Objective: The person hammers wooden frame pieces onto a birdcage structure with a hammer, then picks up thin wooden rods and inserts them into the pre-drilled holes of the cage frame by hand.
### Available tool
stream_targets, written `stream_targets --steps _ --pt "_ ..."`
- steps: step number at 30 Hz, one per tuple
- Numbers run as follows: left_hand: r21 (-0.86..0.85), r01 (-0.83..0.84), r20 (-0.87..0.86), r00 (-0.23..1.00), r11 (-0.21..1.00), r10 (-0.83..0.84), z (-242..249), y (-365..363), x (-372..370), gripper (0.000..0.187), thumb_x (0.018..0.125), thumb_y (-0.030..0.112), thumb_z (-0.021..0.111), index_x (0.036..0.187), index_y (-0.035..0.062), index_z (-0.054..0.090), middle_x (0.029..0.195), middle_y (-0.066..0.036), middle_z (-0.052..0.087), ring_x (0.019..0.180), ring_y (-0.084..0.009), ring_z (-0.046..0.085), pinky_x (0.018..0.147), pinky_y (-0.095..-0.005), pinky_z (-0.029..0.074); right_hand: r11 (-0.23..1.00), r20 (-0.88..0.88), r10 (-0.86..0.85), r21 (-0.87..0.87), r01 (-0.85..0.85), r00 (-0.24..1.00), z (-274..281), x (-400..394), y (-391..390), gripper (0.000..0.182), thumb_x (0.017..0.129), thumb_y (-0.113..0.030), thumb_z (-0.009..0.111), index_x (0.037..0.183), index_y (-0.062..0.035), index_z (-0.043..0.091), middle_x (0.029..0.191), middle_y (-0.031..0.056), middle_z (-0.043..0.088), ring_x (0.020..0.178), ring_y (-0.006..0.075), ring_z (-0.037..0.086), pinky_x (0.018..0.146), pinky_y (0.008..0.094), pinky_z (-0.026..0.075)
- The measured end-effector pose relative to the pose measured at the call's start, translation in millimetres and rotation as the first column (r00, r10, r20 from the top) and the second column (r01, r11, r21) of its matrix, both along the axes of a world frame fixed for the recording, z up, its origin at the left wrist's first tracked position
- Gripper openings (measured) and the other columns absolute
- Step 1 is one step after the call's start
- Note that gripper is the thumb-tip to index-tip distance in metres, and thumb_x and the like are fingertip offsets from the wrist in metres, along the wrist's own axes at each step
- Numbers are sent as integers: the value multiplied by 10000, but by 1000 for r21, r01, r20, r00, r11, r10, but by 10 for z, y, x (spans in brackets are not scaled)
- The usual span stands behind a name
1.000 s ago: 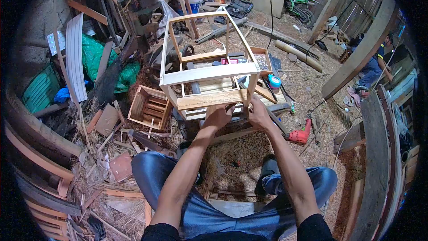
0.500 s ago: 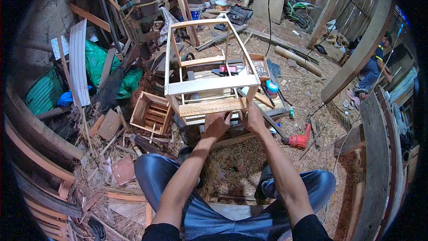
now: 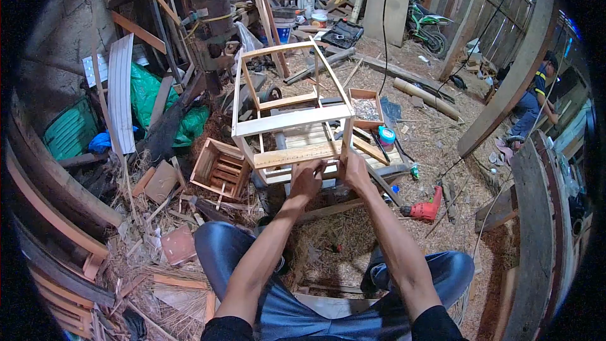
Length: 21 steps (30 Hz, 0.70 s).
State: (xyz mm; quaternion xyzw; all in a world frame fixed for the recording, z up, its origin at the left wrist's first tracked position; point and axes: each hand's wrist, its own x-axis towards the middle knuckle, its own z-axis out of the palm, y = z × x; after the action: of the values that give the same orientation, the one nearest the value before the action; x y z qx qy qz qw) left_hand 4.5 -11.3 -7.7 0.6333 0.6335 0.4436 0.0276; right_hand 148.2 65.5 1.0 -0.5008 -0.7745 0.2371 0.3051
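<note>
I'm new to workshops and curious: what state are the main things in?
Wooden frame, open, unpanelled
Left hand, curled, grip unclear
Right hand, curled at the frame's near corner
Wooden crate, open
Wooden tray, open, holding small bits
Red drill, lying down, unheld
Green sheeting, crumpled
Green motorbike, upright

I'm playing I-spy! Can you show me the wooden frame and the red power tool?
Wooden frame point(image 3: 293, 120), head view: on its pale upper front rail.
Red power tool point(image 3: 421, 211), head view: on its body.
</note>
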Motion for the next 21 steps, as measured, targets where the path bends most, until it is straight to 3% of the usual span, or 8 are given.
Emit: stream_targets --steps 4,6,9,12,14,16,18,21 --pt "-15 18 54 998 1000 -17 -107 206 -168 158 837 153 643 970 100 709 913 -109 698 911 -293 623 877 -388 405 1000 -3 27 4 -27 1000 -69 -105 176 130 787 -119 622 858 -14 652 793 232 646 811 401 639 670 453 500" --pt "-53 9 80 997 999 -5 -107 170 -190 165 826 150 651 972 111 716 924 -110 698 927 -294 619 891 -399 407 990 7 121 76 -121 993 -55 -107 159 145 800 -68 545 889 -2 638 784 279 617 798 431 627 654 474 473" --pt "-97 -13 94 995 995 22 -115 71 -189 183 820 185 657 986 126 705 988 -143 678 1004 -320 594 917 -405 406 997 22 71 -18 -71 997 -29 -103 27 140 791 -103 588 847 20 628 739 259 615 743 425 623 624 462 478" --pt "-156 1 18 1000 988 2 -40 -91 -218 223 810 189 661 1027 153 699 1042 -145 665 1038 -320 578 961 -420 390 998 25 45 -51 -44 999 -118 -120 -121 183 788 -156 625 831 22 627 703 237 617 704 423 616 610 457 487" --pt "-120 -7 -82 997 993 -3 76 -155 -189 184 782 153 673 954 105 715 1015 -140 665 1034 -348 566 927 -470 401 999 37 14 -48 -12 999 -138 -145 -188 193 790 -166 635 865 12 636 695 239 612 709 427 613 629 472 489" --pt "-79 -23 -103 995 997 15 -64 -195 -193 196 775 185 691 956 117 718 997 -125 669 999 -334 573 932 -454 379 998 -34 26 -51 -28 999 -11 -145 -365 177 786 -161 648 872 -7 653 721 236 625 742 410 628 655 469 493" --pt "-82 -27 82 996 996 34 -202 -197 -209 194 766 215 709 942 136 726 971 -92 681 950 -290 582 932 -397 353 999 -140 -6 -43 0 990 8 -147 -452 149 777 -139 650 846 -8 662 719 221 633 748 395 637 666 465 496" --pt "-2 -53 53 997 999 54 -282 -166 -220 167 763 236 717 909 157 736 903 -49 696 899 -243 588 926 -353 327 999 -13 32 -31 -33 999 12 -114 -475 201 759 -109 648 933 -8 649 806 236 640 817 388 637 725 479 490"
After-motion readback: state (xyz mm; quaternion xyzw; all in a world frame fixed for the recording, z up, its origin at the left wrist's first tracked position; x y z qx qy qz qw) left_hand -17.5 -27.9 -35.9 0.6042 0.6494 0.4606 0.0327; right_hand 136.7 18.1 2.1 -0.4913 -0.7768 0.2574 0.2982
